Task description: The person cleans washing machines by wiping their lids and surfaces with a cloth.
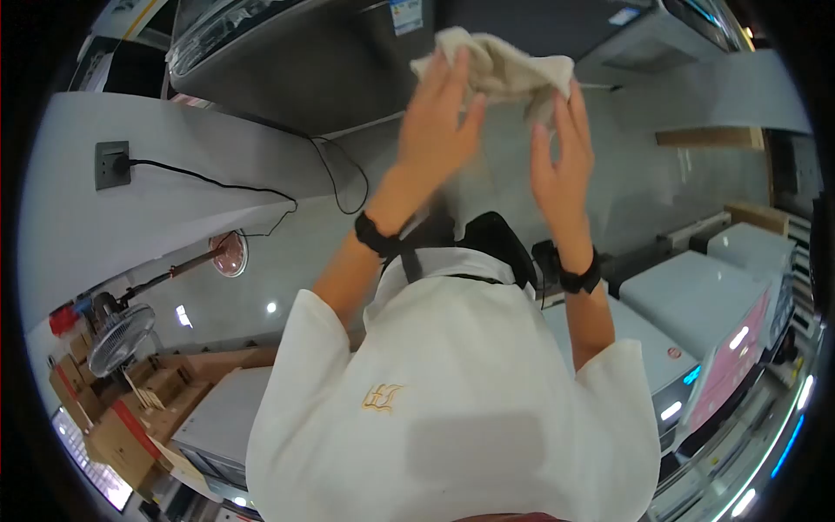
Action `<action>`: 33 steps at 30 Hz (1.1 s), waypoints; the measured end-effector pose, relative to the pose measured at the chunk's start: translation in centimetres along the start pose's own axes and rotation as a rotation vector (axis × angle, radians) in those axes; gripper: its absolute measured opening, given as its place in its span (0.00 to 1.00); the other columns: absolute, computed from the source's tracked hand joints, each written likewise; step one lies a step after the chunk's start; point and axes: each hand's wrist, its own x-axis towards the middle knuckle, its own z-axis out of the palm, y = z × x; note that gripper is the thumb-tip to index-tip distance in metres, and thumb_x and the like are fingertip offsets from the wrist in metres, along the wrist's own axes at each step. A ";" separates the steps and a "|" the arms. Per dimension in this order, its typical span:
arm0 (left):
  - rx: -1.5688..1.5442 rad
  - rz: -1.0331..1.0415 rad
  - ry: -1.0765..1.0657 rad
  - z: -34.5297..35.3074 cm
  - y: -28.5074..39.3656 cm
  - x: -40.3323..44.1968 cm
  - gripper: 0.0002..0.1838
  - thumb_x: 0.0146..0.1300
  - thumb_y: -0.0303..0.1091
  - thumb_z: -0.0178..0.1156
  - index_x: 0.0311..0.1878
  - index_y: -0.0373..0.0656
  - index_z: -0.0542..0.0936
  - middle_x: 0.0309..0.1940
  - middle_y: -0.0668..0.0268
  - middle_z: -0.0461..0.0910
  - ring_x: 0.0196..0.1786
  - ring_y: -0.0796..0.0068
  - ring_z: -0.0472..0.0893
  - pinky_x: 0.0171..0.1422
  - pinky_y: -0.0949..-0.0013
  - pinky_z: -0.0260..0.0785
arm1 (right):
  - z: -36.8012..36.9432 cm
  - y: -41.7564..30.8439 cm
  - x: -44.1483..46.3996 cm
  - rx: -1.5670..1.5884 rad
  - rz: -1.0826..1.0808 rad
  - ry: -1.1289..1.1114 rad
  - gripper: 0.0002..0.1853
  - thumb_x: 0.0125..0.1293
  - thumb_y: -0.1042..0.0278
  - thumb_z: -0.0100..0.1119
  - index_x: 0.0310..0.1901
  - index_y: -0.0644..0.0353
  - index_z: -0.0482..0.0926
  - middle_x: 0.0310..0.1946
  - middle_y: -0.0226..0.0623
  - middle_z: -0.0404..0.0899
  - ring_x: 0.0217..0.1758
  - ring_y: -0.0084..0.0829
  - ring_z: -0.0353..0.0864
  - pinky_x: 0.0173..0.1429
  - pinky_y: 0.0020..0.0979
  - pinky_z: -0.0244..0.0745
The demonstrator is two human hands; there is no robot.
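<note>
A crumpled beige cloth [504,68] is stretched between my two hands, out in front of my body. My left hand [442,117] grips its left end, with the fingertips pressed into the fabric. At the right corner, the fingers of my right hand [564,148] pinch the cloth, and a fold hangs down beside the thumb. Both wrists wear dark bands. Just beyond the cloth stands a large dark grey appliance [296,74] with a label on its front.
On the left, a black cord runs from a wall socket [111,165] down to the floor. A fan [122,339] and cardboard boxes [130,435] stand at lower left. White appliances [696,296] line the right side. A wooden strip [709,138] juts in at upper right.
</note>
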 end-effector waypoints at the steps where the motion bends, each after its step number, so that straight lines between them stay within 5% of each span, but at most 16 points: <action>1: 0.039 0.045 0.069 -1.4 -1.1 2.4 0.37 0.76 0.41 0.62 0.83 0.39 0.64 0.77 0.37 0.68 0.80 0.37 0.67 0.81 0.49 0.64 | 0.8 0.4 2.9 -0.007 -0.058 0.043 0.28 0.71 0.76 0.59 0.72 0.73 0.73 0.78 0.59 0.67 0.80 0.58 0.70 0.79 0.45 0.68; 3: 0.121 0.132 0.201 -4.4 -2.9 6.2 0.37 0.76 0.44 0.62 0.82 0.37 0.66 0.77 0.37 0.68 0.81 0.37 0.66 0.82 0.45 0.62 | 2.2 0.4 8.3 0.003 -0.156 0.110 0.29 0.72 0.74 0.60 0.74 0.71 0.72 0.80 0.58 0.66 0.81 0.55 0.68 0.81 0.43 0.65; 5: 0.223 0.197 0.340 -8.0 -3.2 9.6 0.35 0.74 0.36 0.56 0.80 0.31 0.65 0.76 0.35 0.67 0.80 0.30 0.64 0.83 0.45 0.59 | 3.8 -0.9 13.7 0.050 -0.237 0.141 0.31 0.74 0.72 0.61 0.77 0.68 0.70 0.81 0.55 0.64 0.83 0.51 0.66 0.82 0.40 0.62; 6: 0.285 0.229 0.408 -9.7 -3.6 11.0 0.34 0.73 0.31 0.53 0.80 0.27 0.65 0.76 0.34 0.67 0.79 0.27 0.63 0.84 0.44 0.57 | 4.7 -1.6 15.6 0.030 -0.256 0.137 0.31 0.73 0.69 0.63 0.76 0.67 0.71 0.82 0.51 0.62 0.85 0.51 0.62 0.84 0.48 0.60; 9: 0.420 0.218 0.523 -12.0 -6.2 13.3 0.35 0.73 0.30 0.52 0.81 0.28 0.63 0.76 0.32 0.66 0.79 0.25 0.64 0.84 0.44 0.57 | 9.8 -2.0 20.1 0.036 -0.487 0.195 0.28 0.70 0.73 0.61 0.70 0.73 0.73 0.78 0.63 0.65 0.79 0.63 0.65 0.79 0.53 0.65; 13: 0.500 -0.117 0.377 -9.7 -13.0 13.7 0.34 0.77 0.33 0.56 0.82 0.31 0.63 0.77 0.33 0.66 0.79 0.26 0.64 0.83 0.43 0.58 | 18.1 0.9 22.8 -0.027 -0.520 -0.227 0.27 0.70 0.75 0.60 0.69 0.76 0.73 0.77 0.66 0.65 0.80 0.66 0.64 0.79 0.54 0.65; 16: 0.567 -0.224 0.297 -7.7 -19.5 12.4 0.38 0.78 0.45 0.59 0.85 0.42 0.60 0.81 0.36 0.62 0.84 0.37 0.60 0.85 0.50 0.58 | 23.6 5.6 23.0 -0.085 -0.527 -0.415 0.30 0.70 0.65 0.65 0.71 0.68 0.74 0.81 0.51 0.64 0.83 0.55 0.64 0.83 0.59 0.59; 19: 0.604 -0.303 0.263 -9.1 -19.5 14.7 0.39 0.76 0.47 0.60 0.81 0.32 0.64 0.79 0.38 0.65 0.84 0.37 0.60 0.82 0.44 0.60 | 22.6 7.1 26.7 -0.021 -0.532 -0.483 0.29 0.71 0.62 0.66 0.70 0.66 0.75 0.81 0.47 0.64 0.84 0.53 0.63 0.83 0.65 0.56; 23: 0.670 -0.181 0.374 -13.8 -20.7 22.5 0.38 0.79 0.48 0.58 0.86 0.47 0.61 0.79 0.32 0.62 0.82 0.33 0.62 0.84 0.48 0.60 | 22.8 8.8 39.3 -0.013 -0.670 -0.266 0.26 0.74 0.61 0.63 0.68 0.68 0.76 0.74 0.52 0.73 0.79 0.54 0.69 0.80 0.56 0.66; 25: 0.698 -0.096 0.423 -15.9 -19.7 27.0 0.36 0.78 0.44 0.58 0.84 0.44 0.62 0.78 0.33 0.65 0.80 0.30 0.64 0.82 0.46 0.60 | 21.1 4.6 45.4 0.092 -0.587 -0.366 0.27 0.70 0.73 0.63 0.69 0.74 0.73 0.77 0.64 0.65 0.80 0.66 0.64 0.81 0.58 0.60; 27: 0.705 -0.096 0.407 -16.8 -18.4 29.5 0.35 0.77 0.37 0.58 0.83 0.34 0.62 0.77 0.36 0.67 0.80 0.27 0.63 0.83 0.43 0.58 | 22.9 3.4 48.6 0.063 -0.600 -0.462 0.27 0.71 0.66 0.65 0.68 0.69 0.76 0.74 0.57 0.70 0.78 0.61 0.68 0.80 0.54 0.64; 29: 0.613 -0.282 0.253 -16.8 -19.5 29.4 0.36 0.78 0.40 0.58 0.84 0.40 0.62 0.79 0.36 0.65 0.81 0.30 0.62 0.84 0.45 0.57 | 25.9 3.5 50.4 0.078 -0.563 -0.687 0.23 0.74 0.61 0.63 0.64 0.68 0.78 0.67 0.54 0.77 0.72 0.55 0.75 0.72 0.48 0.75; 30: 0.582 -0.355 0.168 -16.5 -21.7 28.1 0.36 0.78 0.44 0.59 0.84 0.45 0.63 0.78 0.34 0.64 0.81 0.31 0.63 0.83 0.46 0.59 | 31.0 7.0 50.4 0.256 -0.913 -0.444 0.19 0.74 0.61 0.63 0.58 0.67 0.80 0.63 0.55 0.78 0.66 0.57 0.79 0.67 0.46 0.78; 31: 0.551 -0.421 0.089 -16.1 -23.8 27.1 0.36 0.79 0.47 0.59 0.85 0.49 0.63 0.78 0.32 0.64 0.80 0.32 0.65 0.82 0.47 0.62 | 30.7 6.3 50.5 -0.029 -0.721 -0.884 0.24 0.78 0.60 0.61 0.65 0.71 0.78 0.71 0.56 0.75 0.75 0.54 0.74 0.78 0.44 0.70; 33: 0.649 -0.557 -0.072 -15.2 -25.5 24.4 0.38 0.75 0.46 0.62 0.81 0.36 0.66 0.75 0.34 0.68 0.79 0.35 0.67 0.80 0.44 0.64 | 33.1 8.3 50.1 -0.076 -0.856 -1.054 0.24 0.78 0.60 0.61 0.66 0.71 0.78 0.72 0.58 0.74 0.76 0.56 0.72 0.79 0.45 0.69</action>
